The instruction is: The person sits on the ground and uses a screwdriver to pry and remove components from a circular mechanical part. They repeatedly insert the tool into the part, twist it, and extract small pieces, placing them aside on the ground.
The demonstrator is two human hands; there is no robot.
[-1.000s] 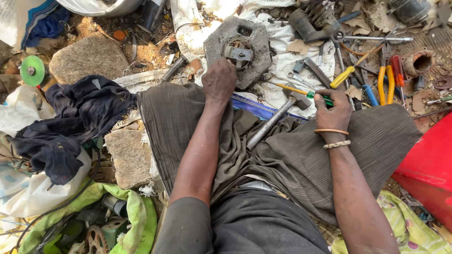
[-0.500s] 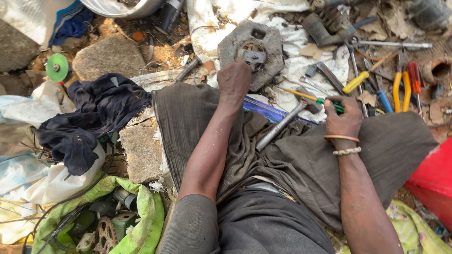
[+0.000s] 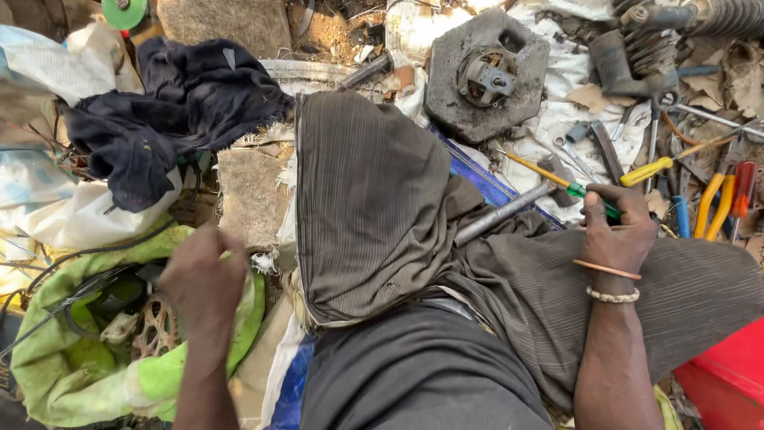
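I sit on the ground with my legs in dark striped cloth. My right hand grips a screwdriver with a green handle and yellow shaft, resting on my right thigh beside a steel hammer. My left hand reaches down to the left over a green bag that holds a rusty sprocket and other metal parts. Its fingers curl with nothing seen in them. A grey hexagonal metal housing with a fitting in its middle lies on white sacking ahead.
Spanners, yellow-handled pliers, a red screwdriver and a coil spring lie at the right. A red container sits at lower right. Dark cloth, stone blocks and a green disc lie at the left.
My left hand left the grey housing and swung back and down to the green bag at my left. My view shifted left and closer. The right hand kept its hold.
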